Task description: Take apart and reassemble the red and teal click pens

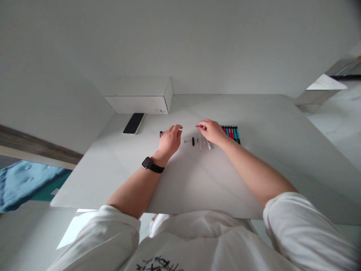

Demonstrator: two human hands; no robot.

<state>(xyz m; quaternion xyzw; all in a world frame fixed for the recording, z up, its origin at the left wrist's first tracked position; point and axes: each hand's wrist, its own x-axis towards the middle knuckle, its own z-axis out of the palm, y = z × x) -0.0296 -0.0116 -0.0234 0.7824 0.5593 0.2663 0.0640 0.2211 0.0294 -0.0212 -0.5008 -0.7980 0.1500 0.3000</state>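
My left hand (170,140) rests over the table with thumb and forefinger apart and nothing visible between them. Beside it lies a small dark-ended piece (161,134), partly covered by the hand. My right hand (211,131) has its fingertips pinched together; what is in them is too small to make out. Just below those fingertips is a thin white rod (200,143). Between the hands sit a short black part (193,141) and a small silvery piece (187,141). A clear-and-white tube (209,145) lies under my right hand, near a row of red and teal pens (231,132).
The white table (180,177) meets a wall at the back. A long white box (138,103) stands at the back left, with a phone (134,123) in front of it. To the left, below table height, is a blue cushion (31,180).
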